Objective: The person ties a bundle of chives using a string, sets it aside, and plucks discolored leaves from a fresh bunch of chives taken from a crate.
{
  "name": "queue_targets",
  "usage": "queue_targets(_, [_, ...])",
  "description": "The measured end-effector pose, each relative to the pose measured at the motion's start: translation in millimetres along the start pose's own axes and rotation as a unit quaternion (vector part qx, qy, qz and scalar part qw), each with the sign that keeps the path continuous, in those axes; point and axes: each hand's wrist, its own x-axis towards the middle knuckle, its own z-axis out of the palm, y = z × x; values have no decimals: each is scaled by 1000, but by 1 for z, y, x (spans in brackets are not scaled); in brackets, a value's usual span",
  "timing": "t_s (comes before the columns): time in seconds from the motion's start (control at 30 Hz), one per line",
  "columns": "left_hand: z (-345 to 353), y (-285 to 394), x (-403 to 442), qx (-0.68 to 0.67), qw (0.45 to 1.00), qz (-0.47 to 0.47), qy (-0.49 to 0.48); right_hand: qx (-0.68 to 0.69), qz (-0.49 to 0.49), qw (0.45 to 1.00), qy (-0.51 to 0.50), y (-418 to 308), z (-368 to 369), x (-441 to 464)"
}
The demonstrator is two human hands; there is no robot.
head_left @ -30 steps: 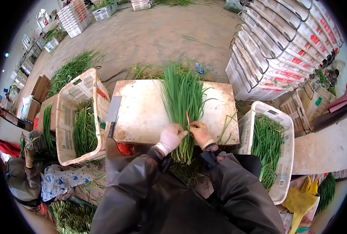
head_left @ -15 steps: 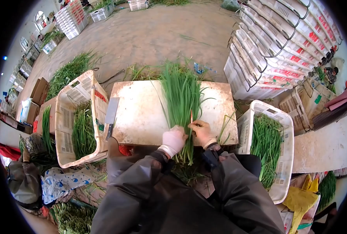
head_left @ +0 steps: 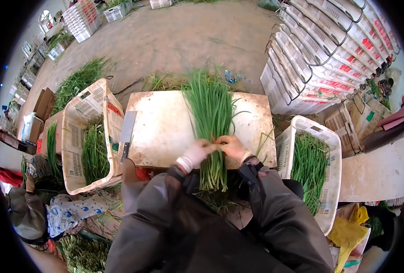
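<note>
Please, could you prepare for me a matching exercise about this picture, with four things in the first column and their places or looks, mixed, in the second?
Things:
1. knife
2. central green bunch
3. yellow cloth
4. tall crate stack

Places or looks:
A. white with red markings, upper right of the picture
B. across the board, pale stalk ends past its near edge
C. lower right of the picture
D. along the board's left edge

Pairs: 1-D, 2-B, 3-C, 4-A
</note>
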Motion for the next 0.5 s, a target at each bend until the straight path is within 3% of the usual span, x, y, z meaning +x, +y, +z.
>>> queue_targets(0.07, [-8, -1, 2, -181, 982, -48, -19, 1, -22, 1000, -10, 2, 4, -2])
queue_targets(0.17, [-7, -8, 6, -270, 961, -68, -10, 11, -40, 999, -26, 12, 9, 3])
queue_targets(0.5, [-8, -10, 2, -394, 914, -90, -22, -10, -43, 992, -121, 11, -1, 2])
